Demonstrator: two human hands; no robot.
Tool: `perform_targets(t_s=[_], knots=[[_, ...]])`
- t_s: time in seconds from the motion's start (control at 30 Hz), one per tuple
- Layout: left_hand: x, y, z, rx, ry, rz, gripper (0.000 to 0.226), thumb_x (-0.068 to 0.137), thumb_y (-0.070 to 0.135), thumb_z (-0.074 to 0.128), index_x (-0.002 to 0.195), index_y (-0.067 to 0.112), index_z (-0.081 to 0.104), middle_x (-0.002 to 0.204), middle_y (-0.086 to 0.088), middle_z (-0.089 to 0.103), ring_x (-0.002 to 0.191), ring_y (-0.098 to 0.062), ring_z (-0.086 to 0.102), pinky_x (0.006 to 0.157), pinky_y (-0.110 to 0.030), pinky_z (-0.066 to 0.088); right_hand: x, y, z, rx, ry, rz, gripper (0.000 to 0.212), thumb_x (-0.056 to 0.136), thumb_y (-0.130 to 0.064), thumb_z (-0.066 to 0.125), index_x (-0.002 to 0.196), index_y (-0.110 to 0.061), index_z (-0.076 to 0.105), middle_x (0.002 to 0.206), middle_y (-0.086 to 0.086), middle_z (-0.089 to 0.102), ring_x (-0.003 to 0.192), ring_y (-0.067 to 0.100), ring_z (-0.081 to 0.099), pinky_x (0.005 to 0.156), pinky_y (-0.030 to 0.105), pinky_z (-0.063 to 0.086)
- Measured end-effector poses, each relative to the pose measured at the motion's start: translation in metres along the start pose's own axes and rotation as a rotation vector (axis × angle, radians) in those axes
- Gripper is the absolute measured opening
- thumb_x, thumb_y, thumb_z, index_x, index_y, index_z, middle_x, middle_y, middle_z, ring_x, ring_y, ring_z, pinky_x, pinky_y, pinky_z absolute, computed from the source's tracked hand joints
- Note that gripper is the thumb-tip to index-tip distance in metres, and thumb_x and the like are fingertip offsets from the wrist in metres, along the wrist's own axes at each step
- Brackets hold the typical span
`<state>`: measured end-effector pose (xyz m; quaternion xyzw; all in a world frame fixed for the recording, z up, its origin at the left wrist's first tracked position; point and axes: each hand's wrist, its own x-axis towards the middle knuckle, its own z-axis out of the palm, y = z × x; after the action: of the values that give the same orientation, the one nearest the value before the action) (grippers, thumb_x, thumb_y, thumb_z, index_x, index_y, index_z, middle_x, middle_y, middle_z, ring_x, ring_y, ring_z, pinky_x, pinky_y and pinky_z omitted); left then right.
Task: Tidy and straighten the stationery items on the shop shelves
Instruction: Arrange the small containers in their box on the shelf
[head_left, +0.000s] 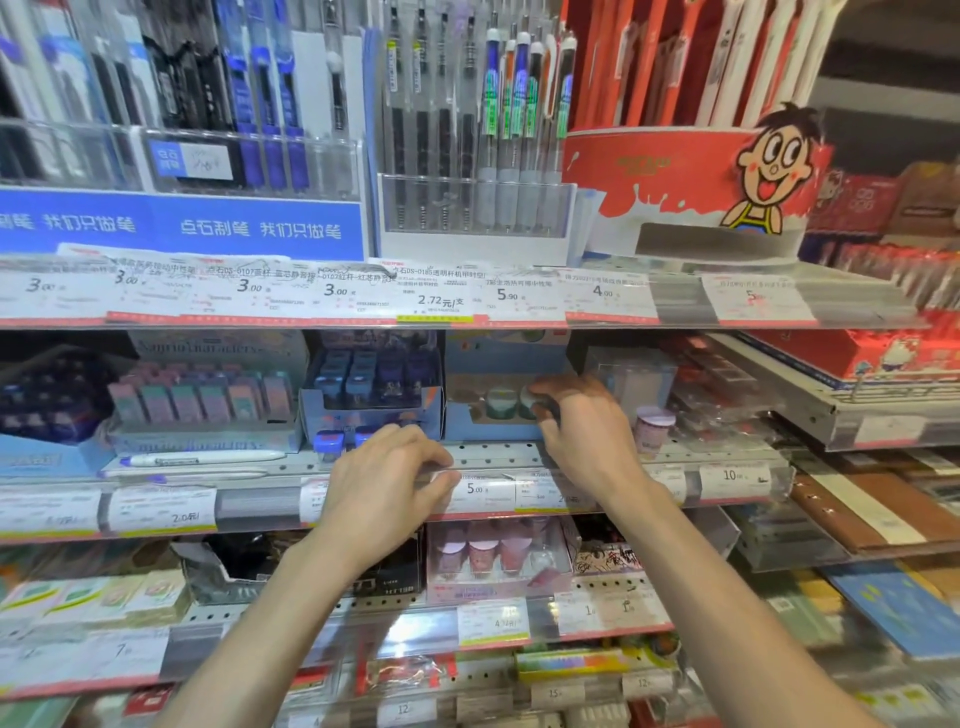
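Observation:
On the middle shelf stands a light blue display box (498, 431) holding small round green-and-white items (500, 402). My right hand (582, 431) reaches into the box's right end, fingers curled around one round item. My left hand (389, 478) rests on the shelf's front rail (493, 457), fingers bent down over the price-tag strip; whether it grips anything I cannot tell. Left of the box sits a blue box of small blue items (371, 395), then a tray of pastel erasers (202, 402). Two white pens (202, 460) lie loose along the shelf front.
The upper shelf carries pen racks (467, 130) and a red cartoon display tub (685, 176). A small pink cup-shaped item (653, 428) stands right of my right hand. A lower shelf holds a pink box of cups (493, 561). Notebooks (883, 514) lie at the right.

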<state>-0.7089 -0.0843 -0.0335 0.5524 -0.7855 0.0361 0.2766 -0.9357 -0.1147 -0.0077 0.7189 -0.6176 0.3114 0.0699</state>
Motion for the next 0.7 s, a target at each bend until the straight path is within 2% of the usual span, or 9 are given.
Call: perform_targets(t_s=[0.07,0.2,0.33,0.53,0.7], knots=[[0.000,0.000,0.000,-0.002,-0.001,-0.001,0.027,0.090,0.056,0.055,0.102,0.036,0.069,0.098,0.021,0.061,0.101,-0.003,0.051,0.072,-0.032,0.048,0.000,0.000,0.001,-0.009,0.008,-0.021,0.029,0.095,-0.016,0.056,0.120,-0.019,0.071,0.134,-0.002,0.061,0.127,0.022,0.050,0.102,0.035,0.046],[0.000,-0.001,0.001,0.001,0.002,0.002,0.027,0.089,0.056,0.055,0.102,0.037,0.069,0.098,0.021,0.061,0.100,-0.003,0.051,0.072,-0.033,0.050,-0.001,-0.002,0.004,-0.022,0.009,-0.038,0.033,0.091,-0.011,0.056,0.120,-0.017,0.071,0.128,-0.003,0.064,0.122,0.023,0.053,0.099,0.036,0.050],[0.000,-0.001,0.001,-0.010,0.007,0.001,0.026,0.089,0.056,0.056,0.101,0.036,0.069,0.098,0.021,0.062,0.099,-0.003,0.051,0.072,-0.034,0.051,-0.008,-0.005,0.006,-0.029,0.016,-0.032,0.039,0.090,-0.010,0.051,0.125,-0.018,0.067,0.133,-0.004,0.062,0.126,0.023,0.049,0.098,0.038,0.050],[-0.001,-0.001,0.002,-0.014,0.017,-0.001,0.024,0.089,0.054,0.057,0.099,0.036,0.070,0.098,0.021,0.062,0.101,-0.005,0.052,0.070,-0.032,0.047,-0.016,-0.005,0.005,-0.037,0.005,-0.059,0.042,0.093,-0.011,0.047,0.131,-0.016,0.063,0.138,0.001,0.061,0.127,0.028,0.049,0.106,0.036,0.043],[0.000,-0.001,0.003,0.001,0.015,-0.005,0.025,0.089,0.055,0.056,0.100,0.037,0.069,0.100,0.021,0.061,0.101,-0.005,0.052,0.070,-0.032,0.048,-0.026,0.006,-0.015,-0.029,0.146,-0.028,0.027,0.094,-0.017,0.052,0.115,-0.012,0.068,0.119,0.007,0.063,0.105,0.028,0.057,0.087,0.041,0.050]])
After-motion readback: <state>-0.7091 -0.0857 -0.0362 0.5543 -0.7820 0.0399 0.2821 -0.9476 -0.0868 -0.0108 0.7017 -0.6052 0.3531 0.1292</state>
